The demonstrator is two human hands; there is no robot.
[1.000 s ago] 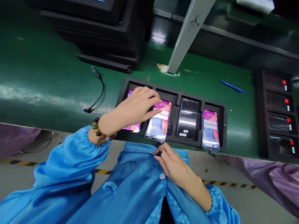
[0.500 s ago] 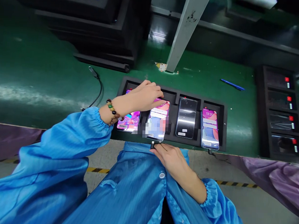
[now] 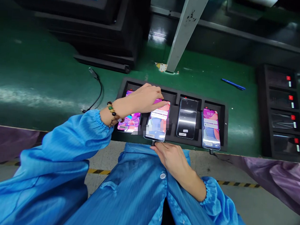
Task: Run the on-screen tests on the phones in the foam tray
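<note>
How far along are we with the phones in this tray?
Three of four phones in the black tray show lit screens; the far-right phone has a cable at its lower edge. In hand: the left hand grips the second phone while the right hand holds a small black plug at its lower edge. Seemingly left: the third phone, its screen dark.

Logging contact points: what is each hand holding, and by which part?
Left hand holds the second phone's top end; right hand pinches a black plug at its bottom edge.
</note>
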